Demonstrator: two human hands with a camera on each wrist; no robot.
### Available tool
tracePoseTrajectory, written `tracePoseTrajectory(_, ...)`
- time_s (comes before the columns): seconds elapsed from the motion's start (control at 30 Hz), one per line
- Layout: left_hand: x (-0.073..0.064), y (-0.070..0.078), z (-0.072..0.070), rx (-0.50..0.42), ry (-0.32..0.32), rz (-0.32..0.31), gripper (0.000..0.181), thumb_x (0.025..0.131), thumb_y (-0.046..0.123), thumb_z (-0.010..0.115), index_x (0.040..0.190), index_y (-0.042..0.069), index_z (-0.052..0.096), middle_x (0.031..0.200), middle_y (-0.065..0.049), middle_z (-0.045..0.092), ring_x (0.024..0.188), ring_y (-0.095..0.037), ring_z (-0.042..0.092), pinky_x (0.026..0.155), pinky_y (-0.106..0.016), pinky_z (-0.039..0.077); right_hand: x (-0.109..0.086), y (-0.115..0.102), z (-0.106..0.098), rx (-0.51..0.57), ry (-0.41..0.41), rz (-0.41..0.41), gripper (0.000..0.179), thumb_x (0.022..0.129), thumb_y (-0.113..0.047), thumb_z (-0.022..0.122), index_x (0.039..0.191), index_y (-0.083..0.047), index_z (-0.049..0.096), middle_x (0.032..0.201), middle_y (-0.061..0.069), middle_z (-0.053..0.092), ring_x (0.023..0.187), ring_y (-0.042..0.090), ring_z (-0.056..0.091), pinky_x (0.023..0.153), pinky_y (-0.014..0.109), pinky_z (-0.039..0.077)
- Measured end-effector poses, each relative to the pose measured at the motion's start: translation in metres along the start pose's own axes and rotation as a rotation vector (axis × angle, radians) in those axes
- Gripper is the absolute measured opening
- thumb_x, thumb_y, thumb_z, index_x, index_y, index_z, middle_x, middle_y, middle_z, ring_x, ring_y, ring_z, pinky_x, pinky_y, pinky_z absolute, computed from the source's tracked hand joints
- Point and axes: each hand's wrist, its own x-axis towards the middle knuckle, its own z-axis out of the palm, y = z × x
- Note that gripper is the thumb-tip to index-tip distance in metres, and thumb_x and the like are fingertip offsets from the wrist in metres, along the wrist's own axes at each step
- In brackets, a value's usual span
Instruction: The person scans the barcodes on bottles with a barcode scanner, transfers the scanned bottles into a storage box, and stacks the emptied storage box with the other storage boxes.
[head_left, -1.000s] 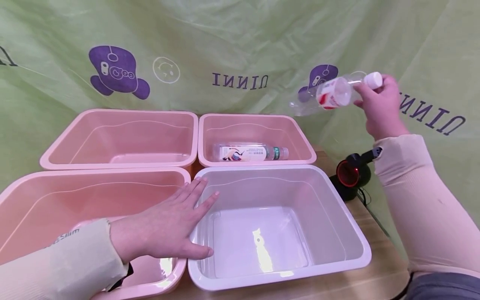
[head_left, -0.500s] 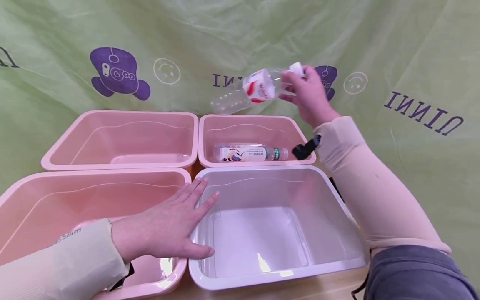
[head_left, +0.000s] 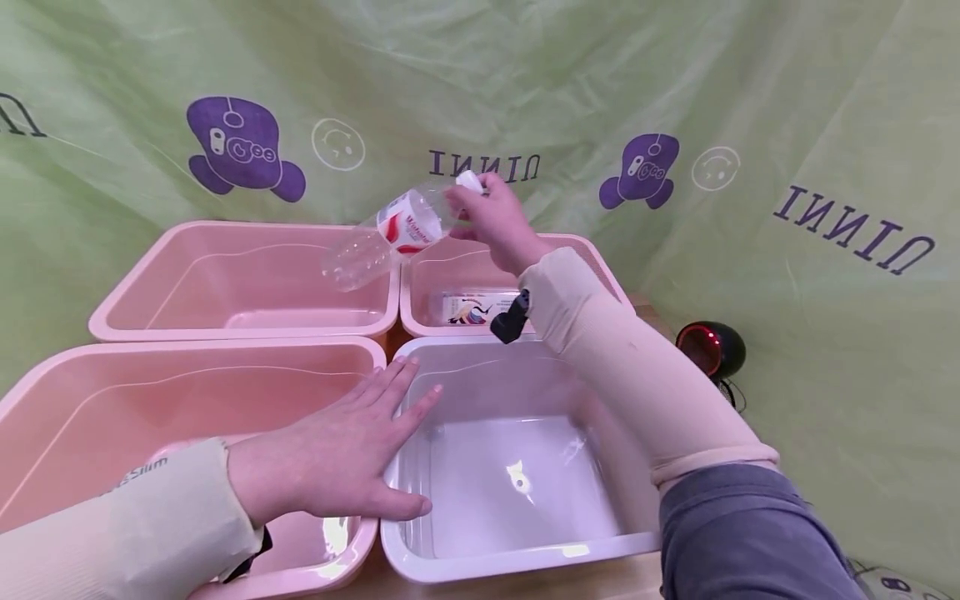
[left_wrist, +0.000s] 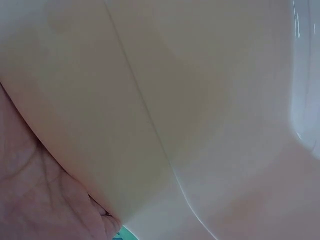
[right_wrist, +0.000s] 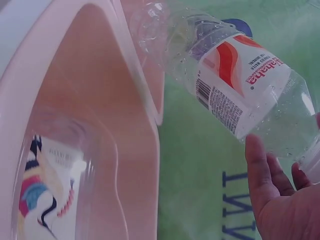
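My right hand (head_left: 498, 221) grips a clear plastic bottle (head_left: 408, 223) by its neck, just below the white cap. The bottle, with a red and white label, tilts down to the left; its base overlaps the back left pink bin (head_left: 247, 287) in the head view. Spread flat, my left hand (head_left: 337, 458) rests where the rims of the front left pink bin (head_left: 187, 354) and the white bin (head_left: 525, 554) meet. Beneath my right forearm, a second bottle (head_left: 476, 308) lies in the back right pink bin (head_left: 592, 250), its cap end hidden.
Four-sided bins stand close together on a wooden table (head_left: 585, 579). Behind them hangs a green cloth (head_left: 525, 75) with purple prints. A black device with a red light (head_left: 708, 350) stands right of the bins.
My right hand has carried the bottle leftward and lower, from the far right to over the back bins. My left hand has stayed on the rims.
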Motion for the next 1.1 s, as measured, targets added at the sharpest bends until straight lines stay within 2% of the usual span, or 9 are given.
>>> tracePoseTrajectory(0.17,0.0,0.001,-0.001,-0.001,0.0,-0.001,0.108,0.087,0.075,0.06,0.162,0.004,0.031,0.167,-0.031,0.008,0.154,-0.046,0.01,0.121,-0.063,0.016,0.009,0.004,0.023,-0.016,-0.04,0.02,0.024,0.101,-0.01,0.064,0.117,-0.008,0.047,0.103,0.008,0.055,0.091,0.021,0.058,0.079,0.035,0.061)
tracePoseTrajectory(0.33,-0.001,0.002,-0.001,0.0,-0.006,-0.008,0.108,0.087,0.075,0.06,0.162,0.003,0.03,0.167,-0.031,0.008,0.154,-0.047,0.009,0.122,-0.062,0.016,0.014,0.005,0.043,-0.021,-0.09,0.029,0.029,0.1,-0.008,0.065,0.122,-0.012,0.046,0.103,0.01,0.057,0.097,0.029,0.062,0.078,0.036,0.062)
tracePoseTrajectory(0.5,0.0,0.004,-0.002,0.003,-0.013,-0.012,0.108,0.087,0.075,0.06,0.162,0.003,0.029,0.167,-0.031,0.007,0.154,-0.047,0.009,0.122,-0.062,0.015,0.017,0.009,0.055,-0.091,-0.123,0.031,0.025,0.098,-0.007,0.067,0.112,-0.011,0.046,0.1,0.01,0.058,0.087,0.025,0.063,0.076,0.034,0.061)
tracePoseTrajectory(0.63,0.0,0.004,-0.002,0.007,-0.016,-0.013,0.108,0.087,0.074,0.061,0.162,0.003,0.029,0.167,-0.031,0.006,0.154,-0.047,0.008,0.122,-0.061,0.015,0.018,0.016,0.057,-0.216,-0.158,0.063,0.025,0.097,-0.009,0.07,0.1,-0.01,0.045,0.092,0.006,0.054,0.078,0.019,0.056,0.081,0.038,0.06)
tracePoseTrajectory(0.73,0.001,0.005,-0.002,0.004,-0.019,-0.015,0.108,0.087,0.074,0.061,0.162,0.003,0.029,0.168,-0.03,0.006,0.154,-0.046,0.008,0.122,-0.061,0.015,0.017,0.021,0.056,-0.357,-0.212,0.089,0.028,0.096,-0.013,0.072,0.092,-0.011,0.045,0.087,0.002,0.05,0.076,0.016,0.053,0.086,0.042,0.057)
tracePoseTrajectory(0.83,0.001,0.005,-0.001,-0.001,-0.022,-0.018,0.107,0.087,0.073,0.061,0.163,0.004,0.029,0.168,-0.029,0.006,0.155,-0.046,0.008,0.122,-0.061,0.015,0.017,0.024,0.053,-0.473,-0.273,0.096,0.03,0.095,-0.016,0.074,0.086,-0.011,0.046,0.082,0.0,0.048,0.071,0.014,0.05,0.079,0.037,0.057)
tracePoseTrajectory(0.97,0.001,0.005,-0.001,0.004,-0.022,-0.02,0.107,0.087,0.073,0.061,0.162,0.005,0.03,0.168,-0.029,0.006,0.155,-0.045,0.008,0.122,-0.06,0.015,0.017,0.024,0.051,-0.576,-0.378,0.096,0.026,0.094,-0.018,0.075,0.086,-0.009,0.052,0.082,0.001,0.05,0.066,0.013,0.049,0.066,0.028,0.054)
tracePoseTrajectory(1.03,0.001,0.005,-0.001,0.009,-0.021,-0.02,0.107,0.087,0.074,0.061,0.162,0.005,0.03,0.168,-0.029,0.006,0.155,-0.045,0.009,0.122,-0.06,0.015,0.017,0.024,0.052,-0.602,-0.431,0.102,0.022,0.093,-0.016,0.074,0.089,-0.007,0.054,0.085,0.003,0.055,0.066,0.013,0.053,0.066,0.028,0.056)
tracePoseTrajectory(1.1,0.001,0.005,-0.001,0.011,-0.019,-0.02,0.107,0.087,0.074,0.061,0.162,0.005,0.03,0.168,-0.029,0.007,0.155,-0.046,0.009,0.123,-0.06,0.015,0.016,0.024,0.055,-0.616,-0.473,0.105,0.021,0.093,-0.015,0.074,0.091,-0.006,0.055,0.087,0.004,0.057,0.07,0.014,0.056,0.072,0.031,0.059)
